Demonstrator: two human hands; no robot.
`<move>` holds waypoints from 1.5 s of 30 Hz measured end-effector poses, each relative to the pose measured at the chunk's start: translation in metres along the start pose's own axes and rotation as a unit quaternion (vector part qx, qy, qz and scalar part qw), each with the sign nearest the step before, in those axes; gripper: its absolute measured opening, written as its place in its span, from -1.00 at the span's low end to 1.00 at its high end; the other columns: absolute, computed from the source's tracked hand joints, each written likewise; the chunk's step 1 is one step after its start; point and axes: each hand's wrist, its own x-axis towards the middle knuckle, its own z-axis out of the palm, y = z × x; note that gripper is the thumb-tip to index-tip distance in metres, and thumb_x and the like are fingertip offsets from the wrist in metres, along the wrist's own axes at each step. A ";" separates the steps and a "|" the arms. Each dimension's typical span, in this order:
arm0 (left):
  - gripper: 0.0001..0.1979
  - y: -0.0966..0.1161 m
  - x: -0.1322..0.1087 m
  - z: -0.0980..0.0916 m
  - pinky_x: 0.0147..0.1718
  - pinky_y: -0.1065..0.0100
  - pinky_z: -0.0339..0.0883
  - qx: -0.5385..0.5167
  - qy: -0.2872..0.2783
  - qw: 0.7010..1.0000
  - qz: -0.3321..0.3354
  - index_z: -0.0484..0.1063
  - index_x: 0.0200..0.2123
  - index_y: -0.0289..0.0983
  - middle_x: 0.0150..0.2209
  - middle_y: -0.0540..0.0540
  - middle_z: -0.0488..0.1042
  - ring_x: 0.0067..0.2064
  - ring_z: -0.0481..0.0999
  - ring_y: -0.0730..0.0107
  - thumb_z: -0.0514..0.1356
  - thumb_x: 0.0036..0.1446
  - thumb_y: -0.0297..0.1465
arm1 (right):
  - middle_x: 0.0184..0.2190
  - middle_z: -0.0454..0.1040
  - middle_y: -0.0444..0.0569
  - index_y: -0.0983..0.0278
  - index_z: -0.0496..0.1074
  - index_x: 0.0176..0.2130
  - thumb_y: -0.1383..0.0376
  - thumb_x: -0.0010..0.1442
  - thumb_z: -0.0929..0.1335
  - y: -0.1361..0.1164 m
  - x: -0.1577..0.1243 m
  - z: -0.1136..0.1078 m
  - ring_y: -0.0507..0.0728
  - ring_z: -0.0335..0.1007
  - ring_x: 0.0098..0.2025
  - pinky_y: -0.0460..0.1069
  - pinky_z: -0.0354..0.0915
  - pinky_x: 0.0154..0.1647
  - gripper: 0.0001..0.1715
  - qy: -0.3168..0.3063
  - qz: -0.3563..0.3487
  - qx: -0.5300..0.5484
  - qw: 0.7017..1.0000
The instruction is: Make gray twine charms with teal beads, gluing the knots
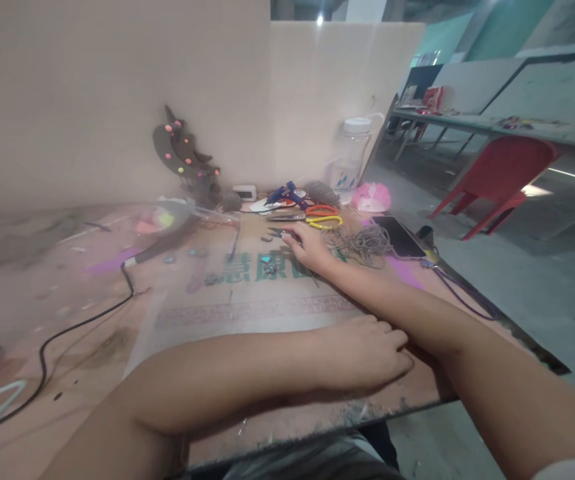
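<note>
My right hand reaches across the table, its fingers closed at a small dark pointed tool. The tool's tip sticks out to the left; the rest is hidden under the fingers, so its kind cannot be made out. Just behind lie scissors with orange and yellow handles. In front of the fingers, a small turquoise and dark piece sits on a whitish printed sheet. My left hand lies back upward near the table's front edge, against my right forearm. Its fingers are curled, with the palm hidden.
Grey cord lies tangled beside a phone. Behind are a blue glue gun, a clear bottle and a pink bundle. A dark crescent decoration leans at the back panel. A black cable crosses the left side.
</note>
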 end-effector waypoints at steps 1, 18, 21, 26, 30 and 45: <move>-0.76 0.001 0.000 -0.002 -0.26 0.20 0.38 0.001 -0.015 1.000 -0.017 0.53 -0.05 -0.39 -0.12 -0.22 0.53 -0.19 0.52 0.15 0.10 0.32 -0.51 | -0.16 0.56 0.10 0.30 0.50 0.00 0.21 0.36 0.30 0.000 0.000 0.000 0.20 0.46 -0.17 0.08 0.35 -0.13 -0.68 0.000 -0.001 0.000 1.000; -0.72 -0.012 -0.057 -0.043 -0.25 0.41 0.39 -0.392 0.060 0.887 -0.236 0.56 -0.28 -0.29 -0.34 -0.05 0.63 -0.28 0.60 0.38 0.09 0.37 -0.33 | -0.17 0.55 0.06 0.28 0.48 0.03 0.21 0.37 0.29 0.001 0.001 0.001 0.18 0.43 -0.17 0.06 0.34 -0.11 -0.68 -0.015 0.015 0.002 1.000; -0.72 -0.040 -0.092 -0.037 -0.28 0.35 0.34 -0.266 0.128 0.895 -0.334 0.56 -0.33 -0.28 -0.35 -0.06 0.61 -0.29 0.55 0.32 0.11 0.34 -0.31 | -0.14 0.55 0.06 0.29 0.48 0.03 0.20 0.37 0.29 0.001 0.002 0.002 0.17 0.43 -0.16 0.06 0.34 -0.09 -0.67 -0.021 0.020 0.006 1.000; -0.77 -0.039 -0.116 -0.014 -0.02 0.24 0.36 -0.211 0.105 0.943 -0.234 0.59 -0.10 -0.25 -0.10 -0.14 0.64 -0.07 0.57 0.24 0.16 0.35 -0.29 | -0.10 0.55 0.05 0.27 0.48 0.03 0.20 0.38 0.29 0.002 0.003 0.002 0.18 0.43 -0.11 0.06 0.33 -0.02 -0.68 -0.034 0.030 0.005 0.999; -0.59 -0.012 -0.089 -0.005 0.25 0.02 0.19 -0.180 -0.012 0.984 -0.008 0.40 0.22 -0.28 0.32 -0.18 0.37 0.33 0.30 0.01 0.16 0.32 -0.42 | -0.09 0.56 0.03 0.27 0.47 0.03 0.20 0.38 0.29 0.001 0.004 0.002 0.17 0.44 -0.10 0.07 0.34 0.00 -0.69 -0.046 0.038 -0.005 0.998; -0.82 0.027 -0.086 -0.008 -0.25 0.31 0.32 -0.098 -0.047 0.994 0.024 0.46 -0.29 -0.27 -0.27 -0.07 0.52 -0.23 0.45 0.28 0.09 0.33 -0.51 | -0.07 0.57 0.05 0.31 0.49 0.02 0.26 0.35 0.33 0.002 0.006 0.003 0.18 0.46 -0.06 0.06 0.33 0.01 -0.71 -0.051 0.054 0.000 0.997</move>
